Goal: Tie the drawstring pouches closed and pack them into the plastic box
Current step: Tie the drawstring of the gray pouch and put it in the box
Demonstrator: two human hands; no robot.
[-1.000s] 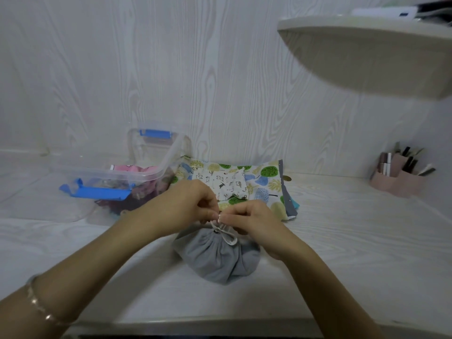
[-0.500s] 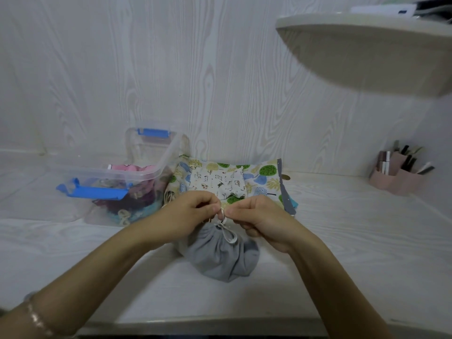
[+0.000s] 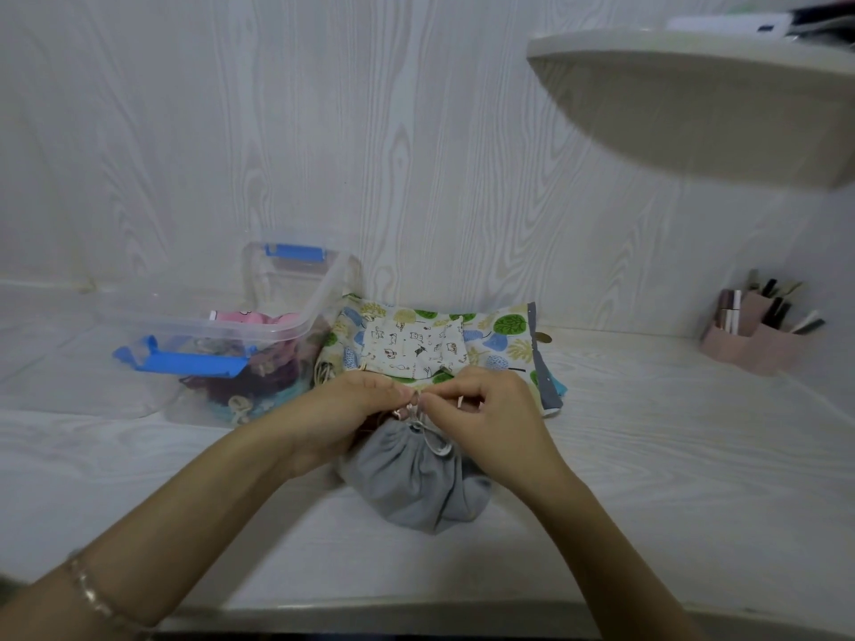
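So the grey pouch (image 3: 416,483) sits on the white desk (image 3: 647,455) pretty much dead centre, right below both hands, with its round body bulging out toward the near edge. Its top is gathered up tight, and that gathered neck is exactly where the fingertips meet. The left hand (image 3: 347,409) comes in from the left with its fingers curled, pinching the white drawstring (image 3: 435,444) just above the neck. The right hand (image 3: 486,418) does the same from the other side, thumb and fingers pinched on the cord, so the two hands are almost touching over the pouch. A loop of the cord hangs down on the right side of the neck, lying on the grey fabric under the right hand. Can't really make out whether there's a finished knot in there, the fingers cover it. The clear plastic box (image 3: 319,312) with blue latches is off to the left and behind the left hand, apart from the grey pouch, and there are pink and darker coloured pouches inside. Directly behind the hands lies a flat stack of printed pouches (image 3: 504,335), with a little animal-print pouch (image 3: 412,344) on top. There's a bracelet (image 3: 92,594) on the left wrist, a pink organiser (image 3: 758,349) far right by the wall, and a shelf (image 3: 694,108) up top right.
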